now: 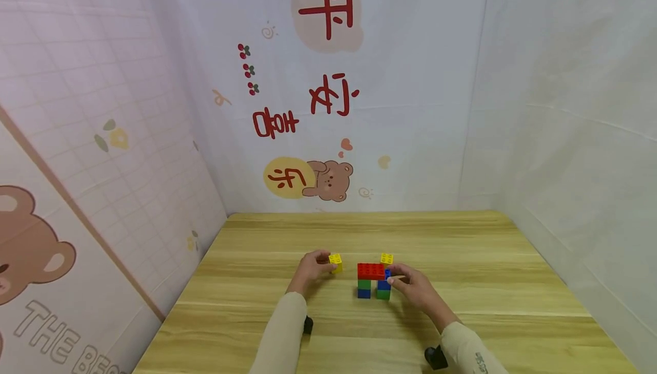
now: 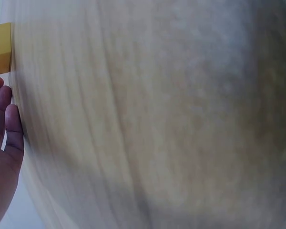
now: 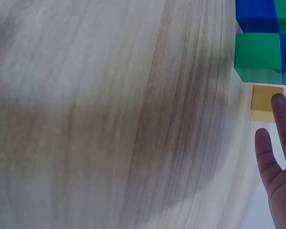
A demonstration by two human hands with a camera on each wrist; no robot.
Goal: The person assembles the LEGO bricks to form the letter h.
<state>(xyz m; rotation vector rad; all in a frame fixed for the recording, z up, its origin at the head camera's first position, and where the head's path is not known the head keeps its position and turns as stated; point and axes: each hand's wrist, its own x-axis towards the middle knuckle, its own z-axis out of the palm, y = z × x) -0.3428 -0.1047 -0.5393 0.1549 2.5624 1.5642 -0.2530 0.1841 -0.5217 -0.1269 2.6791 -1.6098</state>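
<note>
In the head view my left hand [image 1: 311, 267] holds a yellow toy block [image 1: 336, 263] between thumb and fingers, left of a small brick arch. The arch has a red brick [image 1: 370, 271] lying across two columns. A green block [image 1: 364, 284] stands over a blue one on the left; on the right, blue sits over a green block [image 1: 383, 294]. My right hand [image 1: 417, 288] reaches the arch's right side, thumb and index finger pinching a blue block [image 1: 388, 275] beside the red brick's end. The left wrist view shows curved outer fingers below the yellow block [image 2: 0, 49].
Just behind the arch stands another yellow block [image 1: 386, 258], also seen past the right fingers in the right wrist view. The wooden table [image 1: 267, 231] meets printed white cloth walls [image 1: 410, 106] at the back and sides. Dark wrist-worn devices [image 1: 436, 357] show by both sleeves.
</note>
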